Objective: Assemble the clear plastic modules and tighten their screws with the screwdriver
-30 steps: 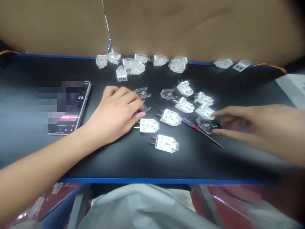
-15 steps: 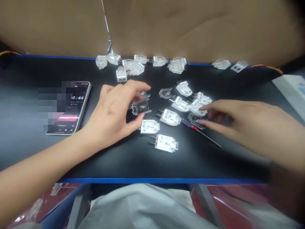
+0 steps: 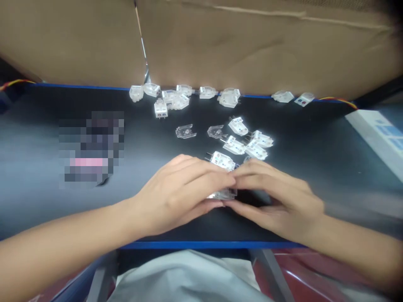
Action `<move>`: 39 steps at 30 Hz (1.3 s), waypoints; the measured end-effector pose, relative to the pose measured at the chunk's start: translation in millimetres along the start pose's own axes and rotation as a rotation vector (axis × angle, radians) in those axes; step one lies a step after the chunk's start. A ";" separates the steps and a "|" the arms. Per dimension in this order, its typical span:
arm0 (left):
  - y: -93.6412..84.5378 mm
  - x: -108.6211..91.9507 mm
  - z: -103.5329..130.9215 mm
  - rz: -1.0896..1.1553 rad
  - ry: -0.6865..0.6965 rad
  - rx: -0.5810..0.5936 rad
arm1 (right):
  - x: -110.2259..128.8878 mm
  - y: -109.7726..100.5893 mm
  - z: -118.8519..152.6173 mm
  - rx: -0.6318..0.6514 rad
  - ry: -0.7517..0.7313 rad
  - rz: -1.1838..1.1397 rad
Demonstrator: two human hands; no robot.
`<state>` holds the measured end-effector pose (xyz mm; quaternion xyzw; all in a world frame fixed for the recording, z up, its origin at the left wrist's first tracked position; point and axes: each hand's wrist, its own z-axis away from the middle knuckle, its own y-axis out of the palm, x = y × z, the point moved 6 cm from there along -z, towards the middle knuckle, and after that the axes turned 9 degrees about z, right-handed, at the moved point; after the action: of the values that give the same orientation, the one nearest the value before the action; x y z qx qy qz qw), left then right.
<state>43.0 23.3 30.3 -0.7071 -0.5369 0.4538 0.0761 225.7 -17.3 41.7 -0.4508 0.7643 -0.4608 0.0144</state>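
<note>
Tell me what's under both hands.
Between the fingers and thumbs of the left hand and right hand, part of a clear plastic piece shows; the rest is covered. A white plug beyond is partly hidden. Tabletop under the palms: not visible.

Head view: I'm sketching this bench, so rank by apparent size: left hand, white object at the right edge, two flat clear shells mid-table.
1. Left hand
2. White object, cut off by frame edge
3. Left shell and right shell: too alike to rank
</note>
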 end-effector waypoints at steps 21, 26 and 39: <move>-1.9 30.5 -0.7 -0.405 -0.184 0.244 | -87.6 -7.6 0.9 0.076 0.289 0.547; -3.6 22.7 -2.4 -0.322 -0.069 0.186 | -93.2 -9.9 -0.3 0.044 0.328 0.544; -4.3 19.9 -3.4 -0.387 0.013 0.205 | -92.9 -17.1 -9.8 -0.063 0.207 0.469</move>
<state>42.7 42.8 23.6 -0.5822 -0.6133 0.4784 0.2367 288.1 51.8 23.1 -0.2119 0.8595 -0.4642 0.0287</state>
